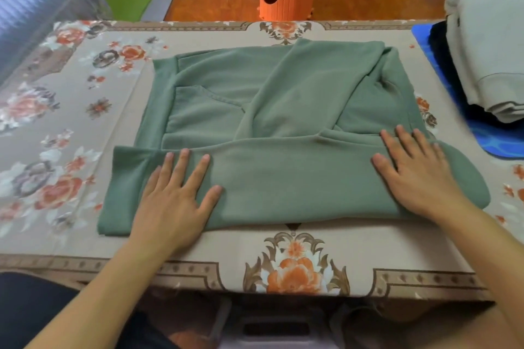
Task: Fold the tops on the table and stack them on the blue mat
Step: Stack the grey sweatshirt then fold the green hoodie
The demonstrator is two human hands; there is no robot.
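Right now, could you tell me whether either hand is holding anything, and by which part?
Nothing is held: the left hand and right hand lie flat on the green top's near folded edge.

I see the table (232, 246) covered edge to edge by a beige floral cloth (71, 110). A green top (283, 127), partly folded, lies flat across the middle and reaches toward the near edge. At the right edge a blue mat (493, 136) lies on the cloth, running to the far right corner, with folded garments (487, 59) stacked on it.
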